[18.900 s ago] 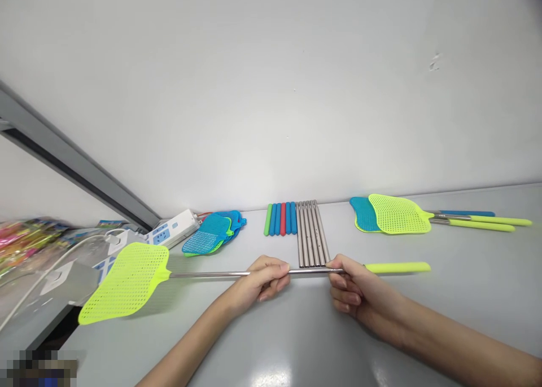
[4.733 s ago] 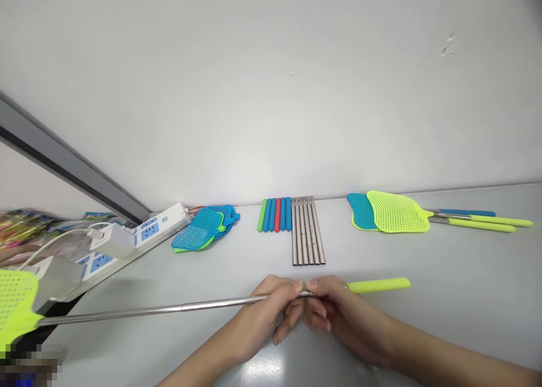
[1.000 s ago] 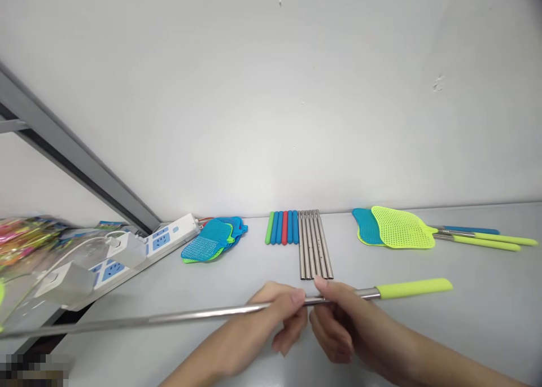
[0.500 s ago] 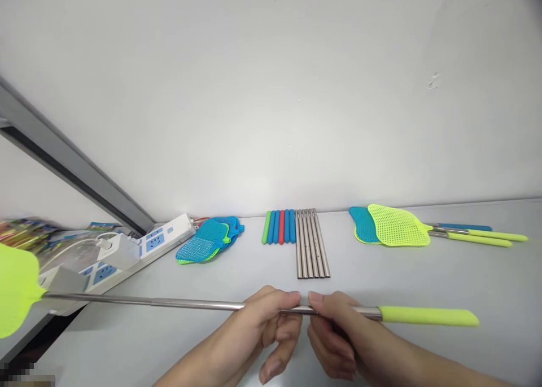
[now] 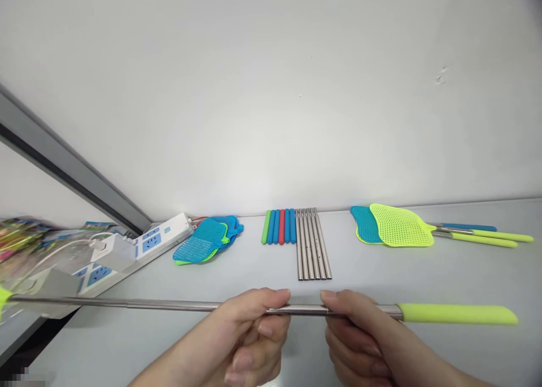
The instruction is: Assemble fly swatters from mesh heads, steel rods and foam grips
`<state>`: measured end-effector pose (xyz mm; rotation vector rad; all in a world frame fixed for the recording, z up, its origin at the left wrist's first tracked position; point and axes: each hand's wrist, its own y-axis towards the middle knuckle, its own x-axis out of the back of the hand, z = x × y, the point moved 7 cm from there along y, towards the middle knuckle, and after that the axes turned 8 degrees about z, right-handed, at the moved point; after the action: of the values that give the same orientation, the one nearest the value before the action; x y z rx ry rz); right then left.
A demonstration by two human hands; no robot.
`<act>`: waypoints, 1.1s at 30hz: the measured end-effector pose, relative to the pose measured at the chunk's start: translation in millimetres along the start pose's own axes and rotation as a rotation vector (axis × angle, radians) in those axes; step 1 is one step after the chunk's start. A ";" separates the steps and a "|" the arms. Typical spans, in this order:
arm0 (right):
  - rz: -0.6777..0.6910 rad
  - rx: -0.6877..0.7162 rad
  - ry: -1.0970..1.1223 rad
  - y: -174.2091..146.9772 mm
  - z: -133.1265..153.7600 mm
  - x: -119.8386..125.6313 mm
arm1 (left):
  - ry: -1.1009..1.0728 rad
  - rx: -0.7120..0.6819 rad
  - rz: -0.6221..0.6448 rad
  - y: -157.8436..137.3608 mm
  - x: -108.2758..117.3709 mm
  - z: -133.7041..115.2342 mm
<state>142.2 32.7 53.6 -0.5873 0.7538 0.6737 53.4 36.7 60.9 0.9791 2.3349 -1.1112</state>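
A telescopic fly swatter (image 5: 305,309) lies level across the front of my view, its steel rod drawn out in sections. Its yellow-green grip (image 5: 457,313) points right, and only a sliver of its yellow-green head (image 5: 3,298) shows at the left edge. My left hand (image 5: 256,333) pinches the rod left of centre, thumb on top. My right hand (image 5: 359,333) is closed around the thicker rod section just left of the grip. Bare rod shows between the two thumbs.
Against the wall lie loose swatter heads (image 5: 203,240), coloured grips (image 5: 279,227) and several steel rods (image 5: 312,246) in a row. Swatters with heads fitted (image 5: 402,226) lie back right. A power strip (image 5: 148,243) with plugged-in adapters and a grey metal post (image 5: 71,150) stand left.
My hands have moved apart along the rod, leaving a wider gap. The grip has shifted right with my right hand, while the swatter's head has slid mostly out of view on the left.
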 end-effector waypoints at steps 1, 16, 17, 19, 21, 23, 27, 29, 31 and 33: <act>-0.010 -0.009 -0.002 0.4 0.6 1.8 | 0.013 0.001 -0.011 -0.2 1.5 -0.9; -0.073 -0.207 0.321 -4.4 10.2 19.3 | 0.156 -0.015 -0.163 -6.2 26.5 -19.1; -0.067 -0.210 0.319 -5.3 10.8 18.9 | 0.160 -0.019 -0.159 -6.9 26.0 -20.0; -0.046 -0.221 0.333 -6.7 10.9 18.1 | 0.169 -0.027 -0.156 -8.6 25.5 -21.7; -0.027 -0.226 0.350 -7.3 11.4 17.9 | 0.178 -0.037 -0.167 -11.0 26.2 -23.6; -0.024 -0.224 0.360 -7.3 12.4 18.9 | 0.189 -0.045 -0.184 -13.2 28.0 -25.8; -0.038 -0.241 0.366 -7.1 13.3 20.3 | 0.212 -0.054 -0.192 -15.3 30.9 -29.2; -0.041 -0.244 0.369 -6.8 13.8 20.4 | 0.218 -0.057 -0.200 -15.8 32.6 -30.2; -0.041 -0.240 0.373 -6.4 14.5 20.9 | 0.225 -0.061 -0.212 -16.6 34.3 -30.9; -0.040 -0.239 0.374 -6.1 14.6 21.9 | 0.229 -0.067 -0.217 -17.6 35.6 -31.7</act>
<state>164.7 46.1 46.9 -0.9622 1.0132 0.6283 15.0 69.0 69.0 0.8858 2.6984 -1.0378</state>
